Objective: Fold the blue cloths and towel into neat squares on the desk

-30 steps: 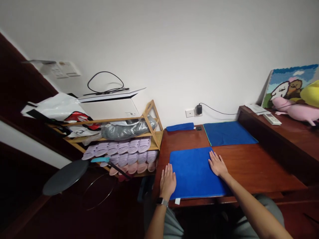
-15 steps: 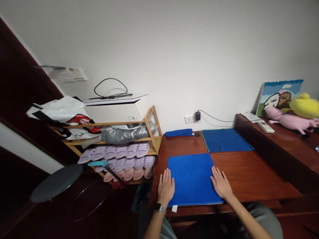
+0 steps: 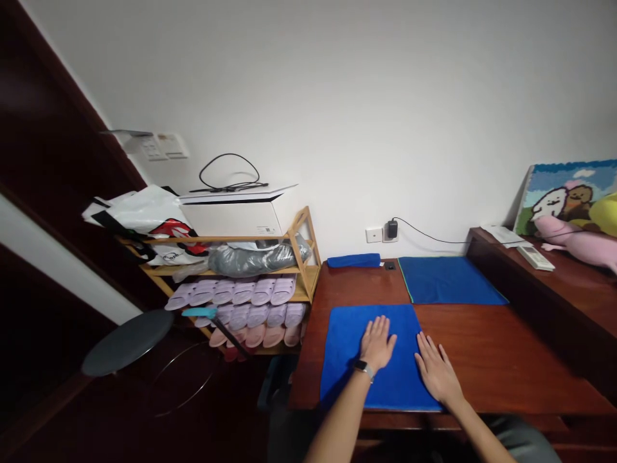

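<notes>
A bright blue cloth (image 3: pixel 344 341) lies spread flat near the front edge of the brown wooden desk (image 3: pixel 501 360). My left hand (image 3: pixel 378 344), with a watch on its wrist, rests palm down on the cloth right of its middle, fingers stretched out. At the cloth's right edge lies my right hand (image 3: pixel 438 370), flat and open, partly over the edge and partly on the wood. Behind them, a darker blue cloth (image 3: pixel 448 280) with a green-yellow edge is laid flat. A rolled or folded blue cloth (image 3: pixel 354 260) sits at the desk's back left.
A wooden rack (image 3: pixel 308 270) with several slippers (image 3: pixel 241 290), a white box (image 3: pixel 231 215) and bags stands left of the desk. A dark round stool (image 3: pixel 128 341) is further left. On the raised right ledge are a pink plush toy (image 3: pixel 578 241) and a remote-like device (image 3: pixel 536 257).
My left hand has moved from the cloth's left edge rightward onto its surface. My right hand stays by the right edge. The view has shifted slightly to the left.
</notes>
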`<move>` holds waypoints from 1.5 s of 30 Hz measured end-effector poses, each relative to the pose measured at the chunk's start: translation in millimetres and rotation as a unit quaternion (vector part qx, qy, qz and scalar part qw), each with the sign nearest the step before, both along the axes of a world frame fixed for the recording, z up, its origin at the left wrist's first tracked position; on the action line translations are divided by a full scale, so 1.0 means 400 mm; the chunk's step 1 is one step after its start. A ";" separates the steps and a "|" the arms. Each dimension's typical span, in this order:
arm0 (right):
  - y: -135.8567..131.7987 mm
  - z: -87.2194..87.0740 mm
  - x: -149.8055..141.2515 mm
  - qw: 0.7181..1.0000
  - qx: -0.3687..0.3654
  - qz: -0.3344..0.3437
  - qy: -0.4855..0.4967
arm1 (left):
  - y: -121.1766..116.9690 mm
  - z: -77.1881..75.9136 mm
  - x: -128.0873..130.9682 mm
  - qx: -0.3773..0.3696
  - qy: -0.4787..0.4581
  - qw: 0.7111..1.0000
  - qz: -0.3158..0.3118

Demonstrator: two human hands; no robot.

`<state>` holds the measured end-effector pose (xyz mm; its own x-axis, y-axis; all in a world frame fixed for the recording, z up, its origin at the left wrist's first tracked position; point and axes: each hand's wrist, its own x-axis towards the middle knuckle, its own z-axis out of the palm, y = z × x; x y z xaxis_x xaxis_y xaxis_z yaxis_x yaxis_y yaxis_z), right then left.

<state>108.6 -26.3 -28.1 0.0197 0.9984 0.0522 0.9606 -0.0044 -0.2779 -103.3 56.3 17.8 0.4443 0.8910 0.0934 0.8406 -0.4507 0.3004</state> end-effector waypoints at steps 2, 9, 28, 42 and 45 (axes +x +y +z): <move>0.001 0.003 -0.001 1.000 0.001 -0.001 0.009 | 0.027 -0.005 -0.125 0.001 0.035 0.996 0.083; 0.000 0.010 -0.004 1.000 -0.008 -0.012 -0.005 | 0.070 -0.045 -0.352 0.062 0.080 0.980 0.170; 0.279 0.038 -0.004 0.999 -0.028 -0.007 -0.025 | 0.089 -0.084 -0.357 0.110 0.097 0.975 0.167; 0.280 0.052 -0.005 1.000 -0.019 0.003 -0.009 | 0.091 -0.044 0.099 0.058 0.020 0.997 -0.055; 0.282 0.050 -0.005 1.000 -0.014 0.000 -0.007 | 0.113 -0.052 0.024 0.046 0.034 0.998 -0.022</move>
